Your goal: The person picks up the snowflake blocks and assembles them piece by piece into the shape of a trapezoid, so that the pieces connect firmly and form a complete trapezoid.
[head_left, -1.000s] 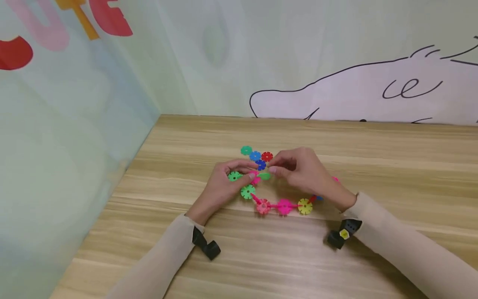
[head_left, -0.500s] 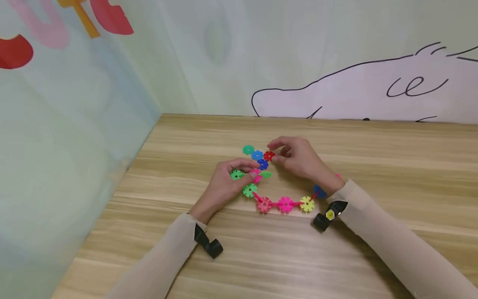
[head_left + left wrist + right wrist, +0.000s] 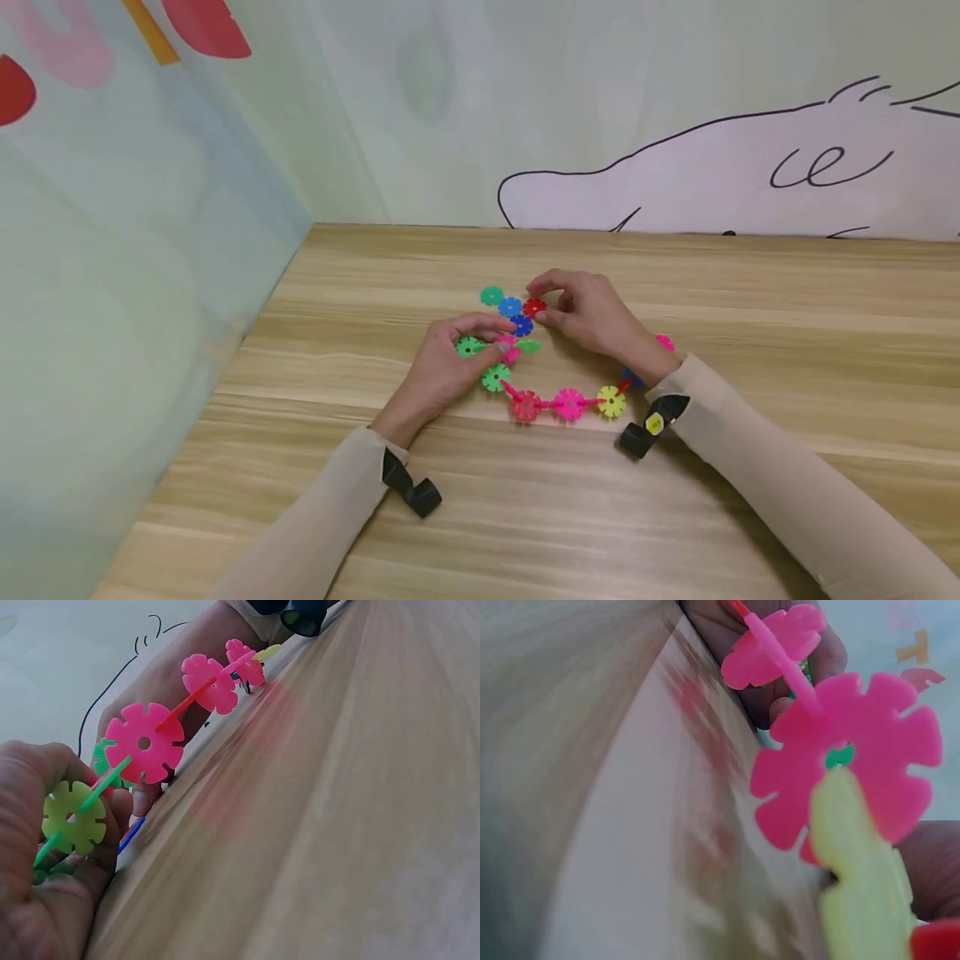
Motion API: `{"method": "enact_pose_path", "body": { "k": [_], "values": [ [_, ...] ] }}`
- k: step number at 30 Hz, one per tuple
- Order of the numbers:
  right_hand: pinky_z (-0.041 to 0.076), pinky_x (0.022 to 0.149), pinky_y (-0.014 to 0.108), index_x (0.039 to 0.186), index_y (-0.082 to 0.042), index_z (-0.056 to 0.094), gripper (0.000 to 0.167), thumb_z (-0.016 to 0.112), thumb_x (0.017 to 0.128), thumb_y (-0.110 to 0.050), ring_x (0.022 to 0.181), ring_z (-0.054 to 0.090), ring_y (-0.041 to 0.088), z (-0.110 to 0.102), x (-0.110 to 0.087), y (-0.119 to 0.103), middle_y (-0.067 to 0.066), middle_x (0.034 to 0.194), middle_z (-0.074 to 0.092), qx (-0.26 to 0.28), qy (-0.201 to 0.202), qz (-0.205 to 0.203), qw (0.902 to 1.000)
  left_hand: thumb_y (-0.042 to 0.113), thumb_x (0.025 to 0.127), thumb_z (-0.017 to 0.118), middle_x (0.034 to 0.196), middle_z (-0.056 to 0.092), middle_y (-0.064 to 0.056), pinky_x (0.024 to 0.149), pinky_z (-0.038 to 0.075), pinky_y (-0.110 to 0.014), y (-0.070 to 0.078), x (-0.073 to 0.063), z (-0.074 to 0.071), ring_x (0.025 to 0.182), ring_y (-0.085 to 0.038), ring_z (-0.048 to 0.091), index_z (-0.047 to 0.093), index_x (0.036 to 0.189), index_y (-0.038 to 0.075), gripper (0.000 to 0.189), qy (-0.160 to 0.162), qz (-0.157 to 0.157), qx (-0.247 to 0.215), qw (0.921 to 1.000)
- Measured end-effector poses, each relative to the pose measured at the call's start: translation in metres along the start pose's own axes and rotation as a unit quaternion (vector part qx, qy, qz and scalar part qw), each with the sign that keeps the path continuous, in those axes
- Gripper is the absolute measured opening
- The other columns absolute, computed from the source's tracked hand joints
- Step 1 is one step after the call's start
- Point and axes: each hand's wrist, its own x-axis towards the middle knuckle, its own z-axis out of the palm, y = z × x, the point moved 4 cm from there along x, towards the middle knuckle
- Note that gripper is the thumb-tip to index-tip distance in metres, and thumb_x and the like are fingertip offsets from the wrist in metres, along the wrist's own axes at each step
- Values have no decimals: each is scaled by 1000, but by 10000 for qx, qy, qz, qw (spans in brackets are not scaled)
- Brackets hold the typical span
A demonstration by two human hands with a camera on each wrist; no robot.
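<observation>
Notched plastic snowflake discs are slotted into a chain that curves across the table between the hands; its yellow disc (image 3: pixel 611 402) and pink disc (image 3: pixel 569 404) are in the near row. My left hand (image 3: pixel 450 350) pinches a pink snowflake disc (image 3: pixel 510 348) at the chain's left end, with a light-green disc (image 3: pixel 529 346) slotted to it. In the left wrist view the fingers are behind a yellow-green disc (image 3: pixel 73 817). My right hand (image 3: pixel 588 312) has thumb and index finger spread about a loose red snowflake disc (image 3: pixel 534 308) lying flat. Firm contact is not visible.
Loose discs lie beside the red one: a teal disc (image 3: pixel 492 296), a light-blue disc (image 3: pixel 510 307) and a dark-blue disc (image 3: pixel 521 326). The wooden table (image 3: pixel 510 517) meets a printed wall (image 3: pixel 420 125) behind. The right forearm partly covers the chain's right end.
My right hand has left the light-green disc and moved back to the loose red disc, its thumb and finger drawing closer around it. The left hand keeps its pinch on the chain.
</observation>
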Motion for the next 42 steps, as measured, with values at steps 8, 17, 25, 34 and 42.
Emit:
{"method": "enact_pose_path", "body": {
  "k": [8, 17, 25, 34, 42],
  "values": [
    [56, 91, 40, 135, -7, 70, 38, 73, 97, 0, 102, 67, 28, -1, 0, 2, 12, 126, 76, 131, -193, 389, 9990, 24, 98, 78, 112, 82, -1, 108, 50, -45, 1, -1, 1, 114, -19, 69, 79, 121, 17, 24, -23, -12, -16, 10000],
    [55, 90, 39, 132, -6, 70, 40, 71, 94, 6, 100, 66, 29, -2, -1, 2, 16, 113, 72, 203, -336, 598, 9974, 26, 99, 78, 108, 82, -5, 104, 51, -40, 0, 0, 1, 111, -19, 70, 79, 121, 14, 25, -29, 124, -141, 9998],
    [58, 97, 45, 120, -5, 74, 21, 73, 99, -3, 106, 72, 30, -5, -5, 6, 15, 114, 79, 328, -286, 713, 9965, 26, 98, 79, 110, 81, -5, 102, 51, -38, 0, 0, 1, 110, -19, 69, 80, 120, 14, 25, 34, 136, -99, 9999],
    [58, 69, 27, 114, -6, 80, 16, 78, 99, -14, 73, 74, 16, -10, -11, 9, 10, 91, 83, 804, -416, 784, 9928, 25, 98, 79, 109, 81, -6, 101, 51, -40, 1, 1, 2, 109, -20, 69, 80, 119, 14, 24, 107, 151, -128, 9997],
    [60, 62, 24, 130, 0, 75, 27, 61, 107, -3, 69, 73, 14, -11, -17, 8, 13, 88, 82, 1224, -700, 813, 9867, 24, 98, 79, 108, 81, -7, 101, 51, -38, 1, 2, 5, 109, -19, 69, 80, 119, 14, 23, 110, 167, -178, 9996]
  ]
}}
